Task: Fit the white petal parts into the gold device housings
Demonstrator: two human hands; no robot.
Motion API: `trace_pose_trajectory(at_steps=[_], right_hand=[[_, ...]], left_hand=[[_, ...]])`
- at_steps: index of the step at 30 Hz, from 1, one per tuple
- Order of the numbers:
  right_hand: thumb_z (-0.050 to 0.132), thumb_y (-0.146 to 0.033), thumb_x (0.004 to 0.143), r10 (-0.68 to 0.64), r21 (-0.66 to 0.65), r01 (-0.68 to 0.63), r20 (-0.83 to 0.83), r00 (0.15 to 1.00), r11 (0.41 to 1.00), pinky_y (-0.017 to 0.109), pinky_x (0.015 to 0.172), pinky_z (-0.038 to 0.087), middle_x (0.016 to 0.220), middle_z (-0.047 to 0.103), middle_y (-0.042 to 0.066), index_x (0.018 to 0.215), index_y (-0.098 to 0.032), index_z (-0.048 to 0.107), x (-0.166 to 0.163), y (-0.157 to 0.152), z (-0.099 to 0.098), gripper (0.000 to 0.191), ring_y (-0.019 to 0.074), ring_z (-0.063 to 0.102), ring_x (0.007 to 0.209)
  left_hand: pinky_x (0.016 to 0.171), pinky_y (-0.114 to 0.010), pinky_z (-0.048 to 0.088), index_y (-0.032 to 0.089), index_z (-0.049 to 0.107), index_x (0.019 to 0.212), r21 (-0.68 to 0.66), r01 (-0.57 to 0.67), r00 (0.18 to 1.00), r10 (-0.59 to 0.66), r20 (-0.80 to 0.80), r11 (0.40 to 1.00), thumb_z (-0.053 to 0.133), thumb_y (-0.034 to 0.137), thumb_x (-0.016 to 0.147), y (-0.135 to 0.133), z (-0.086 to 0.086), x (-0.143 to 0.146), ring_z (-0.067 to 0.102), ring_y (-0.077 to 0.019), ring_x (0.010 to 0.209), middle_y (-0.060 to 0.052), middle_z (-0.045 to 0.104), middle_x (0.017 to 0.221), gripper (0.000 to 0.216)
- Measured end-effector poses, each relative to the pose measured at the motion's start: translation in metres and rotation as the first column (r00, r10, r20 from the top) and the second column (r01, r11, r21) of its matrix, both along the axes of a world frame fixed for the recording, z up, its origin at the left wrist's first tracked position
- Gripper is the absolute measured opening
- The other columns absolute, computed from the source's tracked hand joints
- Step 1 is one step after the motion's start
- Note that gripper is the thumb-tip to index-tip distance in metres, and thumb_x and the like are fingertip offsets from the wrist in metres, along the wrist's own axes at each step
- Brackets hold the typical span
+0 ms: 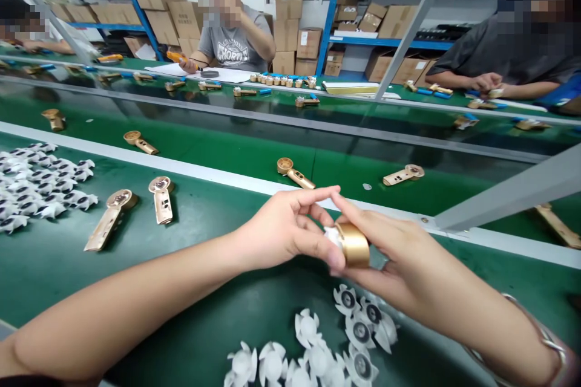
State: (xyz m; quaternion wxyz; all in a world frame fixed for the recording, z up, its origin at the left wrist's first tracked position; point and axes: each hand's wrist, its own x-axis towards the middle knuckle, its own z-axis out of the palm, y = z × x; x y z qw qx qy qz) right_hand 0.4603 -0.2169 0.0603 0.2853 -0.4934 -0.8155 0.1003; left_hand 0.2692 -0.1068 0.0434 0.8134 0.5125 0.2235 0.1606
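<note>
In front of me my right hand [385, 242] grips a gold fan housing [355, 244], its round head turned side-on. My left hand [302, 224] pinches a white fan blade [333, 234] at the open face of that housing. The tips of both index fingers meet above it. How far the blade sits inside the housing is hidden by the fingers. Below the hands, several loose white fan blades [318, 357] lie on the green table, some with the dark hub facing up.
Two gold housings [162, 199] lie left of my arms, near a large spread of white blades [40, 181]. More gold housings [295, 173] are on the green belt [227, 157] beyond a pale rail. A slanted metal post [512, 187] stands at right. People sit across the line.
</note>
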Motion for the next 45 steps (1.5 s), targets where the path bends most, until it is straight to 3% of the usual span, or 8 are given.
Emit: trace_pose_trajectory(at_steps=[7, 10, 13, 17, 24, 29, 35, 45], right_hand=[[0.066, -0.036, 0.093, -0.136, -0.191, 0.107, -0.144, 0.98, 0.976, 0.026, 0.072, 0.057, 0.1, 0.075, 0.0, 0.147, -0.029, 0.048, 0.002, 0.007, 0.001, 0.057, 0.0153, 0.071, 0.079], [0.069, -0.042, 0.088, -0.489, -0.296, 0.468, 0.006, 0.872, 0.833, 0.028, 0.067, 0.056, 0.098, 0.076, 0.006, 0.132, -0.017, 0.06, 0.031, 0.043, -0.012, 0.051, 0.0199, 0.072, 0.079], [0.074, -0.043, 0.084, -0.6, -0.34, 0.656, 0.268, 0.754, 0.674, 0.031, 0.062, 0.053, 0.076, 0.071, 0.006, 0.096, -0.012, 0.071, 0.058, 0.086, -0.026, 0.033, 0.021, 0.069, 0.068], [0.053, -0.05, 0.101, -0.608, -0.3, 0.677, 0.3, 0.735, 0.672, 0.033, 0.08, 0.056, 0.1, 0.067, 0.003, 0.103, -0.01, 0.068, 0.07, 0.105, -0.027, 0.043, 0.0169, 0.068, 0.087], [0.055, -0.034, 0.096, -0.59, -0.196, 0.633, 0.239, 0.771, 0.749, 0.03, 0.068, 0.049, 0.079, 0.066, 0.002, 0.094, -0.016, 0.067, 0.089, -0.008, -0.04, 0.023, 0.0165, 0.063, 0.072], [0.053, -0.026, 0.097, -0.497, -0.072, 0.524, 0.228, 0.837, 0.849, 0.034, 0.075, 0.051, 0.092, 0.067, 0.007, 0.094, -0.018, 0.065, 0.109, -0.08, -0.074, 0.014, 0.0192, 0.063, 0.081], [0.052, -0.023, 0.1, -0.364, -0.036, 0.389, 0.281, 0.888, 0.921, 0.035, 0.084, 0.053, 0.098, 0.068, 0.007, 0.098, -0.018, 0.067, 0.115, -0.081, -0.083, 0.016, 0.0195, 0.064, 0.09], [0.045, -0.026, 0.1, -0.449, 0.057, 0.479, 0.461, 0.765, 0.876, 0.038, 0.069, 0.05, 0.09, 0.065, 0.009, 0.088, -0.018, 0.059, 0.105, -0.079, -0.085, 0.02, 0.0231, 0.062, 0.078]], left_hand=[[0.06, -0.022, 0.052, 0.029, 0.058, 0.136, 0.434, -0.103, 0.988, 0.143, -0.059, 0.895, 0.095, 0.03, 0.058, 0.009, 0.0, 0.001, 0.063, -0.0084, 0.071, -0.007, 0.058, 0.126, 0.086], [0.062, -0.023, 0.05, 0.022, 0.064, 0.123, 0.736, 0.071, 0.976, 0.105, -0.191, 0.674, 0.08, 0.038, 0.078, 0.016, 0.006, -0.005, 0.06, -0.0105, 0.073, -0.007, 0.06, 0.118, 0.051], [0.076, -0.028, 0.053, 0.021, 0.071, 0.113, 0.783, 0.515, 0.849, -0.334, -0.41, 0.349, 0.072, 0.022, 0.08, 0.012, 0.013, -0.011, 0.065, -0.017, 0.086, -0.006, 0.068, 0.108, 0.033], [0.084, -0.032, 0.054, 0.025, 0.07, 0.122, 0.698, 0.71, 0.646, -0.483, -0.591, 0.096, 0.068, 0.014, 0.074, -0.008, 0.01, -0.014, 0.069, -0.0229, 0.1, -0.006, 0.069, 0.12, 0.049], [0.101, -0.033, 0.05, 0.023, 0.063, 0.133, 0.84, 0.48, 0.84, -0.408, -0.357, 0.252, 0.061, 0.02, 0.086, -0.006, -0.01, 0.006, 0.064, -0.023, 0.115, -0.011, 0.062, 0.131, 0.047], [0.09, -0.03, 0.051, 0.026, 0.071, 0.124, 0.846, 0.497, 0.828, -0.394, -0.398, 0.19, 0.071, 0.029, 0.084, 0.001, -0.039, 0.029, 0.067, -0.0235, 0.108, -0.007, 0.068, 0.125, 0.04], [0.067, -0.023, 0.048, 0.019, 0.074, 0.115, 0.886, 0.38, 0.921, -0.2, -0.335, 0.265, 0.069, 0.026, 0.084, 0.003, -0.056, 0.032, 0.058, -0.0113, 0.071, -0.007, 0.071, 0.106, 0.032], [0.059, -0.022, 0.045, 0.016, 0.079, 0.103, 0.893, 0.257, 0.957, 0.028, -0.288, 0.37, 0.075, 0.025, 0.074, 0.001, -0.065, 0.039, 0.052, -0.0071, 0.057, -0.001, 0.067, 0.082, 0.031]])
